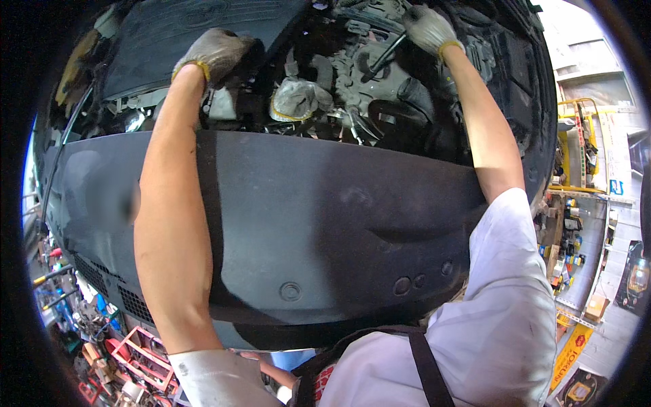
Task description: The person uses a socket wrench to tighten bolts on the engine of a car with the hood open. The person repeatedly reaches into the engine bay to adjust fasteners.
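Observation:
My left hand (215,54), in a whitish work glove with a yellow cuff, rests at the corner of a dark ribbed panel (152,47) over the engine bay. Its fingers look curled, but their tips are lost in shadow, so what they grip is hidden. On the far right my gloved right hand (431,31) closes around a wrench-like metal tool (388,57). The tool slants down and left, its dark end close to the grey engine parts (359,81). Between the hands a crumpled whitish glove (296,99) with a yellow rim lies on the engine.
The vehicle's dark front panel (285,217) spans the space beneath my forearms. At the right stand a yellow metal frame (580,146) and a shelf (576,251) with small boxes. A red metal frame (142,359) and loose parts crowd the lower left.

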The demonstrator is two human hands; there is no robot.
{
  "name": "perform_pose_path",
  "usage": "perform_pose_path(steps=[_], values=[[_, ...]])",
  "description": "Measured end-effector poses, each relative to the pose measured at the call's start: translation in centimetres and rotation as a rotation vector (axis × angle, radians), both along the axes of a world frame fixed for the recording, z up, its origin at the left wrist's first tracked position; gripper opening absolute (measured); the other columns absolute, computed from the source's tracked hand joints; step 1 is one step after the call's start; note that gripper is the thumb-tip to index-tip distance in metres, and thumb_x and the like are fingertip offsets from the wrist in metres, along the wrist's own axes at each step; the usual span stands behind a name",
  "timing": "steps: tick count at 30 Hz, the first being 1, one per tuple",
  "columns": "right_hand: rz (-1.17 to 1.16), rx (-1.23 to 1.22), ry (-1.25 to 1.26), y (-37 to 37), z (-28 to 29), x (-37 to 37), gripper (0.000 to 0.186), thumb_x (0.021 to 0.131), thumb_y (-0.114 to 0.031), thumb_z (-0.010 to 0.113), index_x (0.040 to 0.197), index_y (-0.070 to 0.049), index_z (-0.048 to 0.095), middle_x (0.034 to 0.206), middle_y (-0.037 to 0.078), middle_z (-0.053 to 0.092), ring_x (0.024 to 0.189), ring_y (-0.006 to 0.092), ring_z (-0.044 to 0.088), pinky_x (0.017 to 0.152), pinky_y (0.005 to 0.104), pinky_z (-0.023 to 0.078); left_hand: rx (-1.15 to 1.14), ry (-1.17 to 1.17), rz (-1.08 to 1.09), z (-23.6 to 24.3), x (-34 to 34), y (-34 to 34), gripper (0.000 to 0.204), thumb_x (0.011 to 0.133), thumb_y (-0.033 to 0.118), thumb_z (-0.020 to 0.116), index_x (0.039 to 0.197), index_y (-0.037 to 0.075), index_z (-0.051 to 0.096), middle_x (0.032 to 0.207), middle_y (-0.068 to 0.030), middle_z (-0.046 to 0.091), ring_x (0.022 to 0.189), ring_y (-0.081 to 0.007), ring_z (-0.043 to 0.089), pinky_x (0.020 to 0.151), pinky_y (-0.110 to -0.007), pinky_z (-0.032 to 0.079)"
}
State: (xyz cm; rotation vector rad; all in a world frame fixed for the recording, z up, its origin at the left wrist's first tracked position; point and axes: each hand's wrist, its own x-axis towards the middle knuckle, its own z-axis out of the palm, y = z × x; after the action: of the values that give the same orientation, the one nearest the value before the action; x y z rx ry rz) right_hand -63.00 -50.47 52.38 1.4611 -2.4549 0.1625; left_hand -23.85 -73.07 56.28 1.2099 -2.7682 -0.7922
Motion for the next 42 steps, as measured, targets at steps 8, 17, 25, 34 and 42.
perform_pose_path(steps=[8, 17, 25, 34, 42], values=[[-0.072, 0.049, 0.021, -1.4, -1.6, 1.2, 0.051, 0.098, -0.042, 0.053, 0.136, -0.008, 0.056, 0.126, 0.02, 0.064, 0.113, 0.0369, 0.062, 0.1, 0.043, 0.049, -0.051, 0.014, 0.129, 1.0, 0.5, 1.0, 0.045, 0.081, 0.039, 0.061, 0.102, 0.003, 0.075, 0.103, -0.0216, 0.072, 0.097, -0.0335, 0.07, 0.085, -0.044, 0.054], [0.28, 0.354, 0.368, -2.0, -2.9, -4.1, 0.042, 0.101, -0.02, 0.048, 0.138, -0.002, 0.054, 0.128, 0.017, 0.064, 0.113, 0.0302, 0.063, 0.113, 0.0401, 0.039, 0.058, 0.014, 0.139, -0.1, 0.4, 0.9, 0.045, 0.082, 0.033, 0.062, 0.113, 0.003, 0.071, 0.118, -0.0191, 0.069, 0.11, -0.0324, 0.067, 0.091, -0.043, 0.053], [-0.122, 0.029, -0.141, -2.3, 1.7, 5.2, 0.035, 0.098, -0.017, 0.051, 0.127, 0.0, 0.058, 0.118, 0.021, 0.067, 0.107, 0.0343, 0.065, 0.092, 0.0416, 0.051, 0.052, -0.036, 0.135, -0.1, 0.5, 0.7, 0.042, 0.085, 0.034, 0.062, 0.113, 0.003, 0.071, 0.119, -0.016, 0.07, 0.108, -0.0316, 0.068, 0.088, -0.045, 0.053], [0.102, 0.002, -0.257, -3.4, -1.5, 0.8, 0.044, 0.095, -0.026, 0.058, 0.133, -0.004, 0.055, 0.131, 0.02, 0.061, 0.109, 0.039, 0.062, 0.098, 0.0473, 0.048, 0.057, -0.022, 0.194, -0.2, 1.3, 0.2, 0.041, 0.079, 0.023, 0.061, 0.115, 0.006, 0.072, 0.12, -0.0138, 0.07, 0.112, -0.0302, 0.067, 0.088, -0.043, 0.054], [-0.089, -0.155, -0.383, -2.3, -1.3, 2.6, 0.045, 0.093, -0.036, 0.061, 0.122, -0.002, 0.062, 0.117, 0.02, 0.065, 0.103, 0.0383, 0.061, 0.091, 0.0471, 0.047, 0.041, 0.045, 0.209, 1.6, 2.2, 1.1, 0.044, 0.081, 0.033, 0.065, 0.106, -0.002, 0.072, 0.109, -0.02, 0.071, 0.1, -0.0331, 0.069, 0.084, -0.043, 0.053]])
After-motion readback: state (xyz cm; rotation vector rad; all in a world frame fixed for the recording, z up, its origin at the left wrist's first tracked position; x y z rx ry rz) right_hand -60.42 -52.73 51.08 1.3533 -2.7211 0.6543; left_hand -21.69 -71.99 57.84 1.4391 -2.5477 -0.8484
